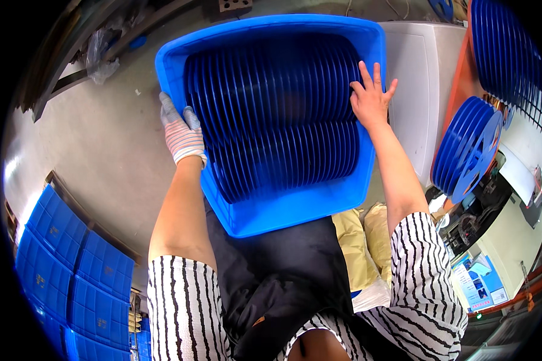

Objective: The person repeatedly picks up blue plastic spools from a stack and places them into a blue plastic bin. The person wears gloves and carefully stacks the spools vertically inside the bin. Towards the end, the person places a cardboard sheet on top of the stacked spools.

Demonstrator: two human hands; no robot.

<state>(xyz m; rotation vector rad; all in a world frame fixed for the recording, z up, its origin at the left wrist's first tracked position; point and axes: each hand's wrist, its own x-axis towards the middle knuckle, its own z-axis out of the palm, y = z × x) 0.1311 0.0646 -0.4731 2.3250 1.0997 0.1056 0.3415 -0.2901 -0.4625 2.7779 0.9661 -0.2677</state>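
A blue plastic bin (pixel 265 224) is tilted in front of me, resting against my lap. Two rows of dark blue round discs (pixel 271 90), stood on edge side by side, fill it. Wearing a striped, grey-fingered work glove, my left hand (pixel 182 133) grips the bin's left wall, thumb inside and fingers outside. My bare right hand (pixel 372 96) lies over the right wall with its fingers spread, and its fingertips reach the last discs of the far row. Nothing shows in its grasp.
Stacked blue crates (pixel 72 271) stand at the lower left. To the right, blue spools (pixel 468 147) rest on an orange-edged surface beside a pale panel (pixel 409 78). Yellowish sacks (pixel 358 243) lie right of my lap. A metal frame (pixel 60 84) runs along the upper left.
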